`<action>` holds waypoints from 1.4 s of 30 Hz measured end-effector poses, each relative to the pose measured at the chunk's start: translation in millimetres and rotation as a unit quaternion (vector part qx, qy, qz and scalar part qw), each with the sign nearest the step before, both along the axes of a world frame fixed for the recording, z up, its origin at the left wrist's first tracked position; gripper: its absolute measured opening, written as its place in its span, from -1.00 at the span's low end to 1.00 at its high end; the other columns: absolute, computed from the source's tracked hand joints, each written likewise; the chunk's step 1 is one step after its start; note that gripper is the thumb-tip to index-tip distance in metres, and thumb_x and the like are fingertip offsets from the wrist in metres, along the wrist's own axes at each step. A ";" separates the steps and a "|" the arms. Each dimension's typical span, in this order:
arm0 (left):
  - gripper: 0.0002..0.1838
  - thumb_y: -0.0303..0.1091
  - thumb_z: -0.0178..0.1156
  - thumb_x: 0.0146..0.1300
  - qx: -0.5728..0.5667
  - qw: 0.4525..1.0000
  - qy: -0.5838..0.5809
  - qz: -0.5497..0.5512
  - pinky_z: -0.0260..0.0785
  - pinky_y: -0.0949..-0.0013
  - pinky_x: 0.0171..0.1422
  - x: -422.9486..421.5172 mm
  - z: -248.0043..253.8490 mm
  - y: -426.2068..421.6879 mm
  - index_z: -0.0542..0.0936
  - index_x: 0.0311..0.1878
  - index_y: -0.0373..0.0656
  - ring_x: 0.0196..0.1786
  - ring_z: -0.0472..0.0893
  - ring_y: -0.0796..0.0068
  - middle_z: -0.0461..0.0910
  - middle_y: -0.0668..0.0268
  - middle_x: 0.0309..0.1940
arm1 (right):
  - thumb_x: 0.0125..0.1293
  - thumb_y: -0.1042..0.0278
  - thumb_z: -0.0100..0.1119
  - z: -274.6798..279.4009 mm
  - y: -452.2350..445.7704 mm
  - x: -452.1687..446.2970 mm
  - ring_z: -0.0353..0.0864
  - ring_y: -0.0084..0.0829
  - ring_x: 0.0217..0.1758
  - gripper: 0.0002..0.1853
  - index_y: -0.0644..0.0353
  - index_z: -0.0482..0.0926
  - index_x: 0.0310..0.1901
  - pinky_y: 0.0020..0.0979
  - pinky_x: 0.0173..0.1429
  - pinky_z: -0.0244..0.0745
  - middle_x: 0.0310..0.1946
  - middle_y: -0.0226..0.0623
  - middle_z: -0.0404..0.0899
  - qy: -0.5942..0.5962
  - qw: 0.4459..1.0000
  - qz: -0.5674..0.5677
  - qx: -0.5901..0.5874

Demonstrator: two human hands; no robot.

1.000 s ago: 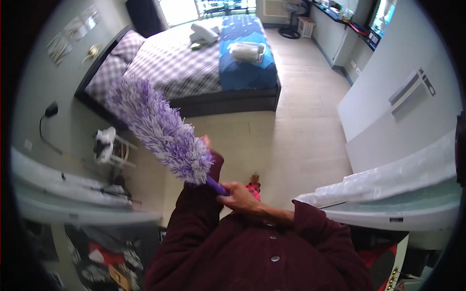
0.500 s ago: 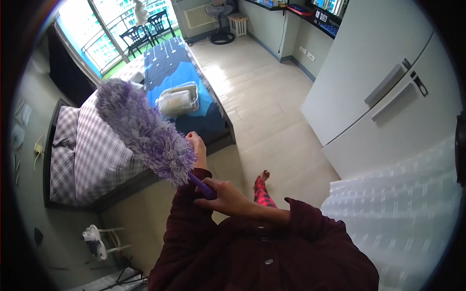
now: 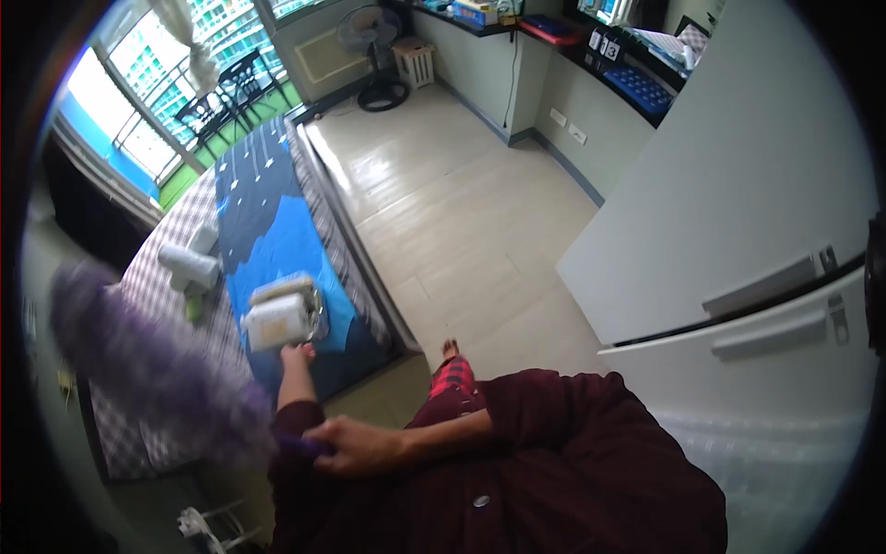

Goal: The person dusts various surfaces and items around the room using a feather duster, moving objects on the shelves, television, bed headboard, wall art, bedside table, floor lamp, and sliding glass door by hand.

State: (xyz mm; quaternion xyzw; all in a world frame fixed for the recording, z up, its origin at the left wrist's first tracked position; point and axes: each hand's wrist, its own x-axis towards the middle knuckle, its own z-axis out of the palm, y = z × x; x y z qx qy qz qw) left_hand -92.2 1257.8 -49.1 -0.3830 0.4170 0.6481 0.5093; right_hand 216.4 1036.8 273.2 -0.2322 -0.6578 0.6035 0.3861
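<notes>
Across the left side stretches a fluffy purple-and-grey duster, blurred by motion. My right hand is closed round its purple handle, close to my left sleeve. My left hand reaches out over the bed's near end, its fingers bunched; whether they hold anything is hidden. Just beyond it, white packages sit in a clear-sided holder on the blue patterned cover. I cannot tell whether my left hand touches them.
Rolled white items lie on the bed's checked sheet. At right stands a large white two-door unit with long handles. A fan and white bin are by the far wall, near a dark shelf. A white stool is at lower left.
The duster has swung left and down with my right hand. My left hand has shifted left and down in view, now by the white packages. The view has turned, showing more shelf.
</notes>
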 end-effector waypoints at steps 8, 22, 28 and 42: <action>-0.59 -0.13 -0.09 0.27 0.102 0.859 0.402 -0.299 0.36 0.31 -0.22 155.7 72.4 203.4 0.42 0.04 -0.22 -0.21 0.52 0.32 0.53 0.20 -0.17 | 0.07 0.41 0.04 -23.6 204.1 167.4 0.56 -0.11 -0.36 -0.78 0.28 0.45 -0.22 -0.28 -0.29 0.41 -0.50 -0.04 0.51 -0.023 0.999 0.031 -0.023; -0.63 -0.13 0.12 0.16 0.546 0.353 0.449 -0.613 0.33 0.49 -0.20 743.7 178.7 419.7 0.52 -0.03 -0.11 -0.15 0.55 0.49 0.59 0.31 -0.24 | 0.11 0.36 0.07 -151.9 220.7 431.4 0.55 0.00 -0.35 -0.67 0.15 0.39 -0.04 -0.14 -0.27 0.39 -0.46 -0.01 0.52 -0.340 0.624 -0.594 -0.377; -0.51 -0.20 0.26 0.06 0.639 0.244 0.316 -0.658 0.38 0.41 -0.15 893.7 183.4 468.7 0.44 0.08 -0.12 -0.09 0.54 0.47 0.54 0.27 -0.08 | 0.14 0.53 0.03 -152.5 254.5 420.0 0.60 -0.22 -0.23 -0.42 -0.02 0.24 0.24 -0.30 -0.13 0.42 -0.29 -0.03 0.56 -0.252 0.532 -0.704 -0.398; -0.28 -0.28 0.40 -0.11 0.715 -0.031 0.464 -0.523 0.40 0.43 -0.20 1038.3 161.6 499.5 0.34 0.18 -0.14 -0.14 0.53 0.46 0.53 0.25 -0.07 | 0.31 0.46 -0.08 -78.4 421.9 514.2 0.06 -0.64 -0.57 -0.55 0.05 0.24 0.25 -0.52 -0.52 0.16 -0.33 -0.24 0.56 -0.171 0.168 -0.867 -0.438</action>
